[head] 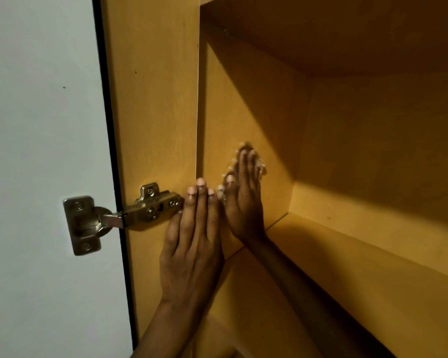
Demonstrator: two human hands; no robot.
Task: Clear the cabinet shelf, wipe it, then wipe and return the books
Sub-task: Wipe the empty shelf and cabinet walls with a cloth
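- Cabinet shelf (347, 267) sits bare of books in the head view, its yellow board running from lower centre toward the right; no books show anywhere in frame, so where they lie cannot be told.
- Right hand (243, 202) reaches into the compartment with fingers straight, pressing a pale, nubbly cloth (261, 167) flat against the inner side wall (243, 112), just above the shelf's back-left corner. Only the cloth's edges show round the fingers.
- Left hand (192, 241) lies flat and relaxed, fingers straight, braced on the cabinet's front edge panel (153, 99), its fingertips just beside the metal hinge (130, 213). It holds nothing.
- White door (42, 125) stands open at the left, carried on that hinge.
- Step in hand, as a judgement: the wiping stage, with clearing apparently done and the side wall being cleaned.
- Next move likely calls for drawing the cloth down the wall and across the shelf board into the shadowed rear corners, keeping even pressure, before the books are fetched, wiped and returned.
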